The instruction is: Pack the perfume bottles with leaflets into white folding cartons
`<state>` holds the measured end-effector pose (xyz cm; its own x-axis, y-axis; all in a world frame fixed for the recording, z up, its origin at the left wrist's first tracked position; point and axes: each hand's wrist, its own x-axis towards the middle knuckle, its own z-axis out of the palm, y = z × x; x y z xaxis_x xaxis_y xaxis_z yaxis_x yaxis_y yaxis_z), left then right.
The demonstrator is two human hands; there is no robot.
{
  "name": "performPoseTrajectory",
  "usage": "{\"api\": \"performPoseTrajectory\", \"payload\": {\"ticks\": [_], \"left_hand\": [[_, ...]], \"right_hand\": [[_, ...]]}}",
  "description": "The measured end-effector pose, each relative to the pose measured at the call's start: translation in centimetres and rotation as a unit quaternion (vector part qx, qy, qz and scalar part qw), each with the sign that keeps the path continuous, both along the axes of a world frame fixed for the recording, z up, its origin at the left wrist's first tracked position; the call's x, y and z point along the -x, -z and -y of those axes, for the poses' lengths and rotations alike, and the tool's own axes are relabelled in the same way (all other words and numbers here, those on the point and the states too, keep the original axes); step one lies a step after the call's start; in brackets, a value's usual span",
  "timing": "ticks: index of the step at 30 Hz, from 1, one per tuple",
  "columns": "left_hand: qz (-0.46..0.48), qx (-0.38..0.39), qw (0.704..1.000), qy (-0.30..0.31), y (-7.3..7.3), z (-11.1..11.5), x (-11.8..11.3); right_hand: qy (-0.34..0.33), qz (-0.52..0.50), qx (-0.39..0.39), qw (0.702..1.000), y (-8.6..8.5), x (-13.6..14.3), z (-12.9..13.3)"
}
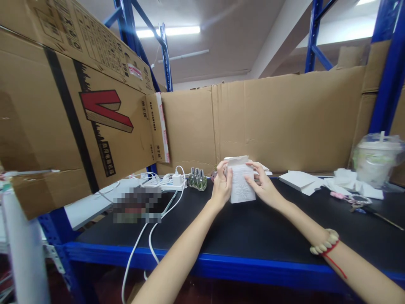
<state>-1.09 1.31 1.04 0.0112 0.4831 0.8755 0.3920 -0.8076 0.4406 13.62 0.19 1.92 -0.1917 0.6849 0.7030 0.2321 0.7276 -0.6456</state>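
Note:
Both my hands hold up a small white paper box point(243, 185) with fine printed text on its front, above the black tabletop. A flap or edge stands raised at its top. My left hand point(222, 185) grips the left side, fingers bent behind it and thumb on the front. On the opposite side, my right hand point(262, 185) pinches the upper edge and right side. I cannot tell whether anything is inside. Several small glass bottles point(198, 180) with silvery caps stand to the left of my hands. White pieces, partly hidden, lie behind the box.
A power strip point(171, 183) with white chargers and cables sits at the left, beside a pixelated patch. On the right are folded white cartons point(302, 181), keys with a pink charm point(351, 197) and a lidded plastic cup point(376, 162). Cardboard walls point(284, 122) enclose the table.

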Motion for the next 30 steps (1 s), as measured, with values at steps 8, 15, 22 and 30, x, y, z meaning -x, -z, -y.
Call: {"api": "performPoseTrajectory", "payload": {"ticks": [8,15,22,30], "left_hand": [[-0.046,0.003,0.999,-0.015,-0.2,0.0,0.0],[-0.104,-0.026,0.993,-0.050,-0.8,0.6,0.1],[-0.079,-0.012,0.996,-0.049,-0.9,0.9,0.2],[-0.012,0.080,0.996,0.023,-0.6,0.2,0.7]], "right_hand": [[0.028,0.018,-0.019,0.999,0.4,-0.3,-0.5],[0.037,0.019,-0.039,0.998,0.6,-0.4,-1.0],[0.032,0.015,-0.039,0.999,0.6,-0.3,-0.7],[0.003,-0.063,-0.016,0.998,0.1,0.2,-0.1]]}}
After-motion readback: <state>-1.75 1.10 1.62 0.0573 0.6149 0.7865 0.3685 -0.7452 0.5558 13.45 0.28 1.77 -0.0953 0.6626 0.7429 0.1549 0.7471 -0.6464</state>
